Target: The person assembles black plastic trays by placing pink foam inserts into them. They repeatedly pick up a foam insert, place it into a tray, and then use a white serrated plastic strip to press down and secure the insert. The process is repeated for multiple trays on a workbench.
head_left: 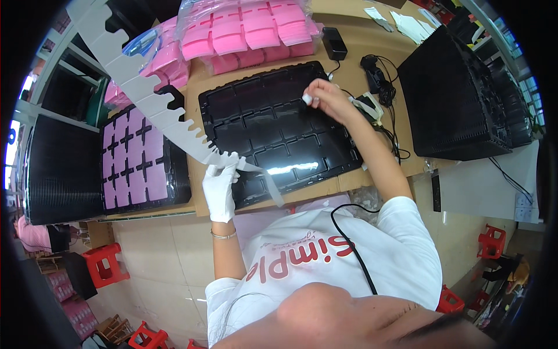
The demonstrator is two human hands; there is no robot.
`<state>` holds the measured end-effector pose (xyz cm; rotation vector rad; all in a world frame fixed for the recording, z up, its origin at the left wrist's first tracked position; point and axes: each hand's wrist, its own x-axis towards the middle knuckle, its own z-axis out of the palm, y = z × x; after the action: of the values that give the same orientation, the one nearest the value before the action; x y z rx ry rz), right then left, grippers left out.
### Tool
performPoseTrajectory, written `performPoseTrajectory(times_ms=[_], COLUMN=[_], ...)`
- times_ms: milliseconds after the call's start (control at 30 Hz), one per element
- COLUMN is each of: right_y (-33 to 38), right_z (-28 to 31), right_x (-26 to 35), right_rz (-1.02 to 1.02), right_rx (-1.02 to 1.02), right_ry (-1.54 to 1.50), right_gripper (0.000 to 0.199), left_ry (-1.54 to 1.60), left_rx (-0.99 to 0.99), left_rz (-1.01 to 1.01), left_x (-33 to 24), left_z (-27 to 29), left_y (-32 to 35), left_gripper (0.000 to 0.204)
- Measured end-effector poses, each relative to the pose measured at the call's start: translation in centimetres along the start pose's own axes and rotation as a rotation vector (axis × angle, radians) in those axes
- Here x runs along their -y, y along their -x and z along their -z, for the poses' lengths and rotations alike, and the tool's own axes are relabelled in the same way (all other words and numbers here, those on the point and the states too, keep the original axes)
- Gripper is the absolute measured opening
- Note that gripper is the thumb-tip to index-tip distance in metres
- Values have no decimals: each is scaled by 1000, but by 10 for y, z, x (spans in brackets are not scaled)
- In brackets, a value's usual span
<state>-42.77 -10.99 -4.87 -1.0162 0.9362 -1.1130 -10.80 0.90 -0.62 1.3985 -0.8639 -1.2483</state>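
My left hand [219,192], in a white glove, is closed on the lower end of a long, pale notched strip [136,96]. The strip runs up and away to the far left, its teeth-like cutouts along one edge. A thin, translucent tail [266,177] of it hangs to the right of the glove, over the near edge of a black plastic tray [273,125]. The tray lies before me, divided into shallow compartments. Above its right side, my bare right hand [326,99] has its fingers pinched together. Something small and white shows at the fingertips; I cannot tell what it is.
Left of the tray stands a stack of trays with pink pieces [131,157], beside a black tray stack [61,168]. Bagged pink pieces [250,29] lie at the back. Another tall black tray stack [447,99] is on the right, near cables and a black adapter [334,43].
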Motion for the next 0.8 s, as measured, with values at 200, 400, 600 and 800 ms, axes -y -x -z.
performPoseTrajectory(times_ms=[200, 400, 600, 800], right_y=[86, 118, 137, 140], right_z=[-98, -144, -142, -130], right_x=[-23, -21, -23, -38], right_rz=[-217, 85, 133, 144], right_rx=[63, -75, -177, -153], right_ry=[-334, 279, 376, 349], right_gripper=[19, 14, 16, 14], left_ry=[110, 87, 65, 43], left_rx=[192, 218, 141, 160], left_rz=[84, 102, 33, 32], left_x=[16, 8, 11, 23], left_z=[-16, -31, -41, -43], left_y=[12, 26, 33, 35], left_gripper=[33, 19, 19, 18])
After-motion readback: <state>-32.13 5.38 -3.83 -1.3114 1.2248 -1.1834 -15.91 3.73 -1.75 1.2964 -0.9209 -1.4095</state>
